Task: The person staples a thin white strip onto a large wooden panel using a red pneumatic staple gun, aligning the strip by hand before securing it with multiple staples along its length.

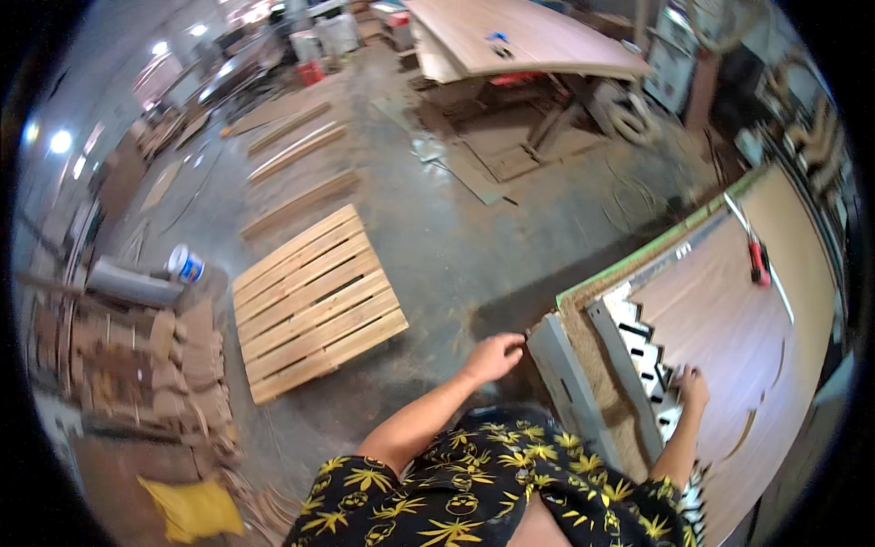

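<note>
My left hand [495, 357] hovers just left of the end of a long grey strip [567, 378], its fingers curled together; whatever may be between the fingertips is too small to name. Over the workbench, my right hand [694, 387] is closed in a pinch beside a row of white toothed pieces with dark slots [643, 351]. What it pinches I cannot make out. Those pieces lie along a second grey strip [629, 369], on the edge of a wood-grain board [720, 310]. A brown, rough band shows between the two grey strips.
A red-handled tool [758, 263] lies on the bench's far right. Left of me, a slatted wooden pallet [319, 305] rests on the floor, with a white-and-blue bucket [186, 263] beyond. Stacked wood pieces [187, 365] fill the left side. Ahead stands a large board-topped table [547, 41].
</note>
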Motion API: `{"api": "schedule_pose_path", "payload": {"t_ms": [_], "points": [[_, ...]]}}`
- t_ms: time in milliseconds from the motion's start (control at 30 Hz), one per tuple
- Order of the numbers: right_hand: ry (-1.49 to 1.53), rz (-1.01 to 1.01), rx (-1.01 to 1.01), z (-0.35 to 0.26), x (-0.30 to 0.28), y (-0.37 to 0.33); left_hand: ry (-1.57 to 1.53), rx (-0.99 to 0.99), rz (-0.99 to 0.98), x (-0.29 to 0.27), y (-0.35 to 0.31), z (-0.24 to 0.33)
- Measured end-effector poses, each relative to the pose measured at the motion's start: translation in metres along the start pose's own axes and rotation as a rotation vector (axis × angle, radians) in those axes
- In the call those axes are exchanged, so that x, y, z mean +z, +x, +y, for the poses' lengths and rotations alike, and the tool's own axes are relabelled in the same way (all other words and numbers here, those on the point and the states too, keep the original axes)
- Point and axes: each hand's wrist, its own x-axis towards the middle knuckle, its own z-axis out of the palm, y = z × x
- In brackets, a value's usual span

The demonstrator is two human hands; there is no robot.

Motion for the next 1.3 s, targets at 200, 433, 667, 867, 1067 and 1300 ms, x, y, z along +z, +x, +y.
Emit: {"api": "schedule_pose_path", "payload": {"t_ms": [200,433,667,867,1067,1300], "points": [[-0.047,0.044,0.247,-0.072,-0.05,-0.026,-0.112,-0.008,0.074,-0.058,0.111,-0.019],[-0.038,0.149,0.548,-0.086,-0.025,0.008,0.064,-0.293,-0.069,-0.132,0.17,-0.174],[-0.177,0.127,0.663,-0.168,-0.024,0.066,0.561,-0.718,-0.428,-0.25,0.157,-0.402],[-0.139,0.038,0.884,-0.232,-0.053,0.071,-0.041,-1.136,-0.325,-0.262,0.27,-0.418],[0.134,0.028,1.067,-0.265,-0.014,0.077,0.822,-0.161,-0.652,-0.296,0.578,-0.407],[0.276,0.118,1.189,-0.255,0.003,0.068,0.504,-0.108,-0.475,-0.209,0.9,-0.143]]}}
